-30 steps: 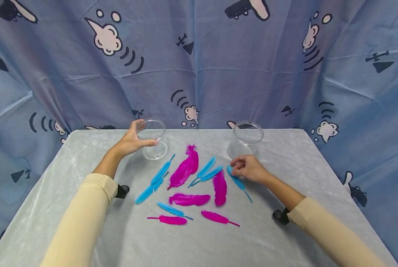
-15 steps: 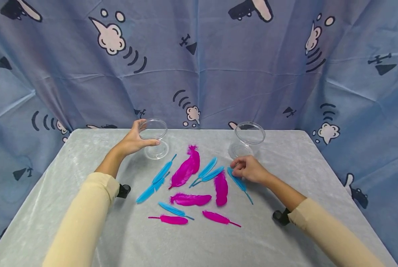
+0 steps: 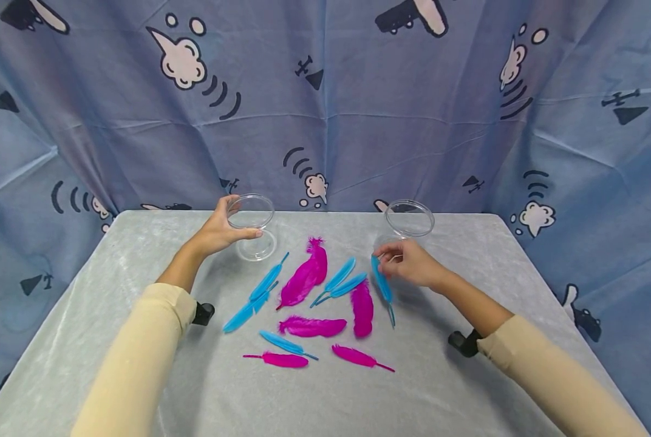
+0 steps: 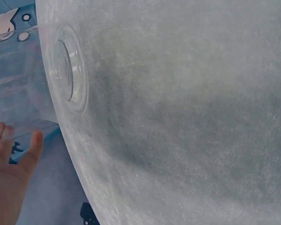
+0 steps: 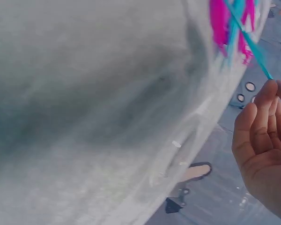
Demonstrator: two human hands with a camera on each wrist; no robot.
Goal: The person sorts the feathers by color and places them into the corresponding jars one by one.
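Observation:
On the left, my left hand (image 3: 216,229) holds a clear plastic jar (image 3: 256,247), thumb at the front and fingers round the far side. That jar stands upright, its round base (image 4: 68,70) showing on the cloth in the left wrist view. My right hand (image 3: 412,267) pinches a blue feather (image 3: 383,286) near its upper end between thumb and fingertip, the quill hanging toward me. The right wrist view also shows the feather (image 5: 257,51) running up from the fingertips. Just behind this hand is a second clear jar (image 3: 425,231), its lower part partly hidden by the hand.
Between the hands, several magenta feathers (image 3: 306,276) and blue feathers (image 3: 340,276) lie scattered, some overlapping. Nearer me are a small magenta feather (image 3: 284,360) and another magenta feather (image 3: 354,355). A blue patterned curtain (image 3: 325,91) hangs behind the grey cloth-covered table (image 3: 303,406).
My right hand has taken the blue feather and raised it slightly toward the right jar, its quill swinging left. My left hand stays on its jar.

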